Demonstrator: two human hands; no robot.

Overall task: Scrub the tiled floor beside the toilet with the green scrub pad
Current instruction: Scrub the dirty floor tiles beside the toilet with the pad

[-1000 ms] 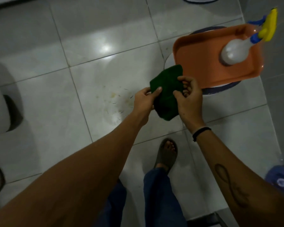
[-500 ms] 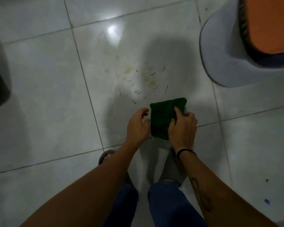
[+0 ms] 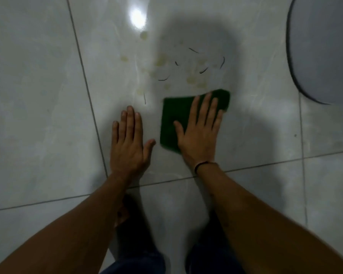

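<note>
Pressing flat with fingers spread, the right hand [image 3: 199, 133] pins the dark green rectangular scrub pad [image 3: 174, 113] to the glossy pale grey tiled floor [image 3: 40, 115] — just below yellowish stains and dark strands [image 3: 178, 70]. The left hand [image 3: 130, 143] lies released, palm down, beside it — no writing legible.

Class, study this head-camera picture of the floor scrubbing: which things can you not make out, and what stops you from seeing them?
- Green scrub pad: head view, its right part lies under the flat right hand.
- Floor under the left hand: covered by the palm.
- Round grey object: cut off by the right edge, unidentifiable.
- Pale spots and dark strands: blurred and shadowed, nature unclear.
- Feet: dark, blurred between the forearms.
</note>
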